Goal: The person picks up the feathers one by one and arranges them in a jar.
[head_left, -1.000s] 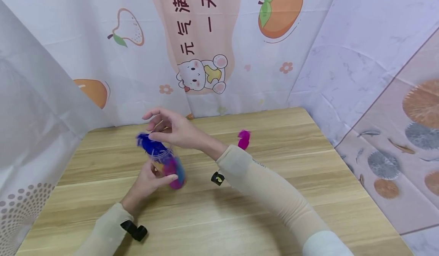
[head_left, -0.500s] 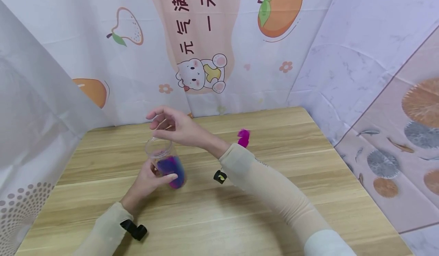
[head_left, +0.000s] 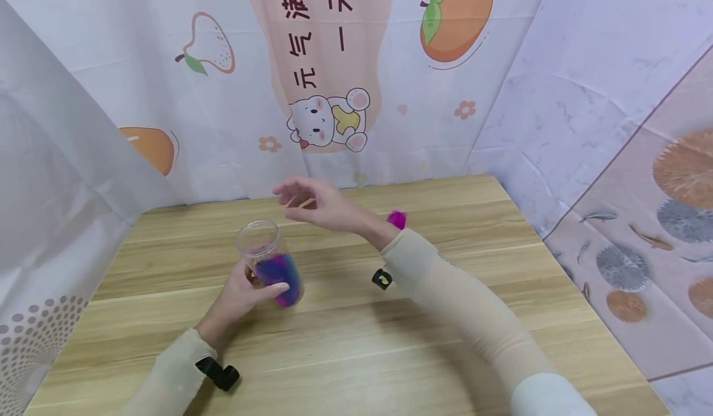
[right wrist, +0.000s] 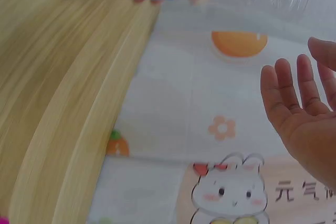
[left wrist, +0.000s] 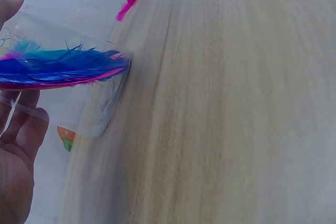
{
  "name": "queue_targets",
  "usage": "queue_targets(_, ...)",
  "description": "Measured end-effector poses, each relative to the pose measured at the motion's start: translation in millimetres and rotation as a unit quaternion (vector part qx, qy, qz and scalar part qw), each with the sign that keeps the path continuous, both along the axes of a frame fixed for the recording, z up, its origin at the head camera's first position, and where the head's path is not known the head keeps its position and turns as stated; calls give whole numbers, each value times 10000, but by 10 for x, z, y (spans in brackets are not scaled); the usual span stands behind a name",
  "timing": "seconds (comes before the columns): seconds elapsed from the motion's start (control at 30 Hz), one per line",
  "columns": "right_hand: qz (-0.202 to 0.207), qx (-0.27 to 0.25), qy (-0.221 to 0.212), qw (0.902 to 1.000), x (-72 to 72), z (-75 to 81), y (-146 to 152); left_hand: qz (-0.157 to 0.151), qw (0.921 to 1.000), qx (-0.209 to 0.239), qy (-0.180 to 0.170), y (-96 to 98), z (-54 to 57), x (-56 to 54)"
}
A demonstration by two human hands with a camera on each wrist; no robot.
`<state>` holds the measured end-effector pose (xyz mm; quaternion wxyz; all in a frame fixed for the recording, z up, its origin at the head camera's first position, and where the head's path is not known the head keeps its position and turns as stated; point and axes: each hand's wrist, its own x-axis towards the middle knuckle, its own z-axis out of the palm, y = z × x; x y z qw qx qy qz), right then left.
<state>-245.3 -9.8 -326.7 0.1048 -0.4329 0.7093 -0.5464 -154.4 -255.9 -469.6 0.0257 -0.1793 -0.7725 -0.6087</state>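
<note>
My left hand [head_left: 242, 295] grips a clear plastic jar [head_left: 259, 236] around its side and holds it on the table, its open mouth tipped a little to the left. Inside lie blue, teal and magenta feathers [left wrist: 63, 69], bunched along the jar in the left wrist view. Up and to the right of the jar's mouth, my right hand [head_left: 325, 205] hovers with relaxed, slightly bent fingers and holds nothing. The right wrist view shows that empty palm [right wrist: 310, 124] too. A single magenta feather [head_left: 397, 219] lies on the table beyond my right wrist, partly hidden by the sleeve.
The wood-grain table [head_left: 345, 354] runs back to a printed curtain [head_left: 223, 125] with fruit and a cartoon bear. Another curtain [head_left: 613, 187] borders the right side. Black straps with small cameras [head_left: 217, 374] sit on both wrists.
A blue feather at the jar's mouth has dropped inside after my right hand let go of it. That hand has since drawn away to the right. My left hand has stayed on the jar.
</note>
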Motion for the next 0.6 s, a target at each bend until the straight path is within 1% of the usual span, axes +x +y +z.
queue_targets(0.07, -103, 171, 72, 9998, -68, -37, 125, 2, 10000, 16, -6, 1, -5, -1)
queue_targets(0.17, -273, 451, 49, 9986, -179, -97, 333, 1, 10000, -13, 15, 0, -11, 1)
queue_targets(0.37, -510, 1090, -23, 9927, -380, -248, 723, 20, 9999, -84, 109, -4, -13, 14)
queue_targets(0.5, -544, 1558, 169, 9861, -482, -330, 931, -11, 9999, -91, 65, -2, -10, 14)
queue_targets(0.6, -580, 2000, 419, 9772, -546, -365, 1057, 1, 10000, -78, -32, 2, -8, 11)
